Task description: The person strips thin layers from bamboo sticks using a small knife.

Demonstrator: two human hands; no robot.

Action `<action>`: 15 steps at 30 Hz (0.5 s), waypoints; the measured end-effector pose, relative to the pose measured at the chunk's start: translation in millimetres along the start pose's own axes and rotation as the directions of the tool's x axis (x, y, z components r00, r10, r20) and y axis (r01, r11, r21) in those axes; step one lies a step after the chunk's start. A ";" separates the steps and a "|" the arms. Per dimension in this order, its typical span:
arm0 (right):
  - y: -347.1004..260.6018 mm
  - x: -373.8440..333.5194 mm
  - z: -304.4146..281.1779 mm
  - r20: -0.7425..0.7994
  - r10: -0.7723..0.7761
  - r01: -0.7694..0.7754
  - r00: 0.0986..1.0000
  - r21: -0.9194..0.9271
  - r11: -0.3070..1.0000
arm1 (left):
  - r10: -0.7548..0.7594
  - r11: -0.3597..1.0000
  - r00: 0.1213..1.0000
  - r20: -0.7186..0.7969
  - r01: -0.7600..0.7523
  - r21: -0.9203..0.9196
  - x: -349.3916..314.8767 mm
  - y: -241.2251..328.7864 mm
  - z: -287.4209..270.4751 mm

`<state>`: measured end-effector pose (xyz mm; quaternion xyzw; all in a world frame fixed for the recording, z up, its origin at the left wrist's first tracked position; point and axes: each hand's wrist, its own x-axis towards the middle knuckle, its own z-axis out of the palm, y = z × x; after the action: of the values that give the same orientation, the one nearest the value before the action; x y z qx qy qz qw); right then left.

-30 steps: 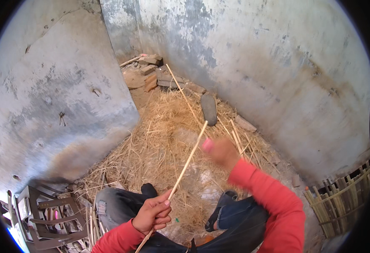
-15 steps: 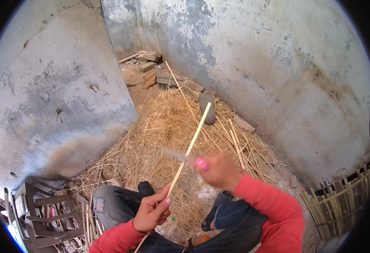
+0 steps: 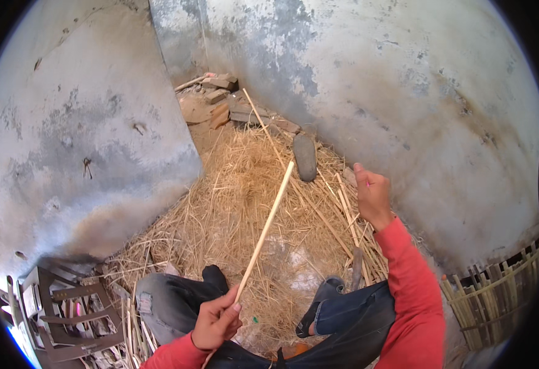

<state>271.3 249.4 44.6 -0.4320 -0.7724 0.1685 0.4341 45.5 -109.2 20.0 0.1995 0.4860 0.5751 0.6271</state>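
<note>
From my head view, I sit on the ground with my knees bent and spread in dark jeans (image 3: 352, 310). My left hand (image 3: 216, 321) is closed round a pale, thin stick (image 3: 265, 235), low on its length; the stick slants up and away to the right, its far end free above the straw (image 3: 235, 178). My right hand (image 3: 375, 200) is raised beyond that end, well apart from the stick, fingers curled into a fist round a pink handle (image 3: 368, 183); only a speck of pink shows, and I cannot make out the rest of it.

A grey oval stone (image 3: 305, 158) lies at the back of the straw, beside the wall (image 3: 417, 111). Bricks (image 3: 220, 115) are heaped in the far corner. To my left stands a brown frame (image 3: 51, 320); to my right, a slatted basket (image 3: 497, 301).
</note>
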 end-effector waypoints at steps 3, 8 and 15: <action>-41.2 -18.0 -5.1 0.066 0.008 -0.020 0.998 0.171 0.985 | 0.031 0.999 0.998 0.054 -0.032 0.008 7.7 -1.6 2.1; -82.2 -75.1 22.7 0.438 -0.274 0.196 0.856 0.215 0.957 | 0.020 0.999 0.996 0.089 -0.016 -0.040 10.7 3.9 2.2; -50.4 -77.0 61.7 0.494 -0.263 0.339 0.829 -0.069 0.938 | -0.126 0.991 0.991 0.034 0.127 -0.040 3.2 9.0 6.7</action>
<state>213.9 165.1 1.3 -0.2816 -0.9243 0.1393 0.2167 46.0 -101.9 29.1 0.1640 0.4756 0.5410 0.6739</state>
